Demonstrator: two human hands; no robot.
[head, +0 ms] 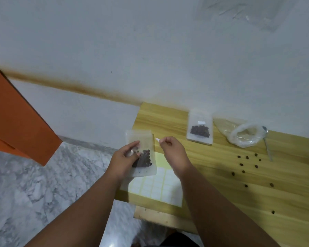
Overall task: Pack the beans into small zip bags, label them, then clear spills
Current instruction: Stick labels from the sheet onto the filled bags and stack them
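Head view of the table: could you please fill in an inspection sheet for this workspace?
Surface: light wooden table, with beans spilled on it.
Job's things: small clear zip bag of dark beans, held up; second filled zip bag with a white label, lying flat; yellow-backed sheet of white labels; rolled-open clear plastic bag; metal spoon.
Clutter: loose dark beans, scattered on the table's right side.
Grippers: left hand grips the held bag; right hand pinches a small white label.
Cables: nothing seen.
Surroundings: white wall, orange panel, grey marbled floor.
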